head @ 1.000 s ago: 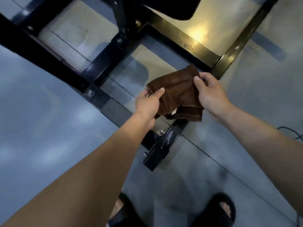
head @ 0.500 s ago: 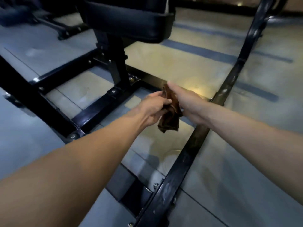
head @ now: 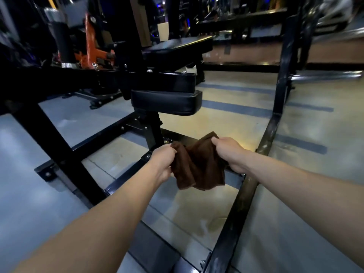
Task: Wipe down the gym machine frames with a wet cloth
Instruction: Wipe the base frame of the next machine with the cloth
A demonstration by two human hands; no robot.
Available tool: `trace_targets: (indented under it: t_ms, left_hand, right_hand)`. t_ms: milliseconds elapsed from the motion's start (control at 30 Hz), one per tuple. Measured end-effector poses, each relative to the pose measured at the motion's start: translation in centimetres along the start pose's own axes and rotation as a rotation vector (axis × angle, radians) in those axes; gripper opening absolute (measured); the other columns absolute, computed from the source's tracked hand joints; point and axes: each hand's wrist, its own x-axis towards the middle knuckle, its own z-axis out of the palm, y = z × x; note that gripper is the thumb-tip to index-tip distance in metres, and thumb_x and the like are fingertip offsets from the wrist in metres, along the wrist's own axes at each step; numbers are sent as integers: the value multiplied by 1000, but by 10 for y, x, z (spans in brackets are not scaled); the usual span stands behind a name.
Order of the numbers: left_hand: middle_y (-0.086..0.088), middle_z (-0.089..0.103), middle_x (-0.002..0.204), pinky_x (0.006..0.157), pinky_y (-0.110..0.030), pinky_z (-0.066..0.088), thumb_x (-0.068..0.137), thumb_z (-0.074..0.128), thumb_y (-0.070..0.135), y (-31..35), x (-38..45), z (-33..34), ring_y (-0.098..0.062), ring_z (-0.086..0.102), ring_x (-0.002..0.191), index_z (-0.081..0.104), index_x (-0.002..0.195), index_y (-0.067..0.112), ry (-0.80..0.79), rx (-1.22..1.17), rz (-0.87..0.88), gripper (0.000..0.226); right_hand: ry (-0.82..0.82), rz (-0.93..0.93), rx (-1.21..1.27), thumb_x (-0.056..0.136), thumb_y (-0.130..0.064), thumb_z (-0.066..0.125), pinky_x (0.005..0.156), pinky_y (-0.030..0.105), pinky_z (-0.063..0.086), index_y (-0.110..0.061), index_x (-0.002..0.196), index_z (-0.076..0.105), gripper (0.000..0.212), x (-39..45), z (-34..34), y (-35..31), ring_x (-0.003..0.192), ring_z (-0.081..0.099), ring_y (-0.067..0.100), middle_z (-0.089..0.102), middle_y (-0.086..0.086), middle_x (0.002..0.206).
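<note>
A dark brown cloth (head: 199, 170) hangs in the air between my hands, above the floor inside the machine's base. My left hand (head: 163, 162) pinches its left upper edge and my right hand (head: 230, 154) grips its right upper corner. The cloth is spread out and sags in folds below my fingers. The black gym machine frame (head: 236, 213) lies around it: one floor rail runs along the right from near to far, a slanted post (head: 55, 146) stands at the left, and a cross rail passes behind the cloth. The cloth touches no part of the frame.
A black padded seat (head: 167, 101) on a post stands just beyond my hands, with a bench pad (head: 177, 48) higher behind it. A black upright (head: 285, 62) rises at the right. An orange machine (head: 92, 50) and more equipment fill the dim background. The floor is glossy.
My head has tilted up, so the seat and the room came into view. The cloth, bunched between my hands half a second ago, is now pulled apart and spread.
</note>
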Motion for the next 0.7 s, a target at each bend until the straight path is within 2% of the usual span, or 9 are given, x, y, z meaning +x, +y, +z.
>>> trace_targets:
  t_ms: [100,200,267,333,400,500,600,633,700]
  left_hand:
    - [-13,76,96,64,-32,54,98,38,-6,0,5,-14,-26,71,81,72,100,18,50,61,66,42]
    - [-10,76,104,65,-33,57,101,44,-5,-8,7,-25,-29,72,97,72,107,23,109,145,96,40]
    - [-6,75,104,76,-32,58,100,47,-5,-14,11,-31,-27,71,102,72,103,23,98,257,143,38]
    - [-4,76,100,87,-35,59,99,49,-3,-16,13,-37,-26,71,101,73,100,25,79,362,168,37]
    - [-3,75,101,94,-39,58,99,50,-1,-15,15,-42,-24,70,101,72,101,25,75,430,183,34]
    - [-3,70,100,89,-33,57,97,55,-2,-15,20,-43,-25,68,102,65,111,20,111,453,178,27]
    - [-8,58,130,97,-35,53,88,74,15,-14,18,-37,-28,62,115,55,136,26,120,582,108,53]
    - [-11,45,148,104,-37,49,85,78,24,-11,13,-33,-31,55,126,51,143,34,91,697,85,64]
    - [-6,10,169,118,-41,34,82,80,35,-3,-3,-24,-33,29,149,39,152,46,-113,868,70,82]
  right_hand:
    - [53,17,73,111,-34,44,67,29,50,-10,111,66,32,-3,-17,-8,88,67,25,70,10,100]
    - [84,16,108,111,-36,41,94,40,56,-19,105,65,30,-6,-37,-11,103,68,28,72,10,112]
    - [89,-18,136,112,-37,38,105,45,52,-22,106,64,31,-6,-48,-12,108,68,27,72,9,116]
    - [106,-46,168,112,-37,36,97,38,54,-22,107,63,31,-7,-59,-14,105,69,24,72,8,117]
    - [107,-24,265,113,-35,37,80,33,56,-22,112,62,27,-6,-67,-19,100,71,22,72,7,115]
    - [53,87,482,112,-34,43,75,34,61,-10,126,60,33,-6,-69,-28,97,76,22,77,12,112]
    - [-8,152,682,112,-30,43,84,35,62,0,123,61,37,-7,-57,-37,95,76,23,77,18,109]
    - [-31,163,731,112,-28,41,82,33,63,2,120,61,37,-9,-51,-40,90,76,23,77,18,104]
    - [-57,194,806,113,-27,39,70,30,64,3,110,62,37,-9,-37,-46,74,74,21,75,16,87]
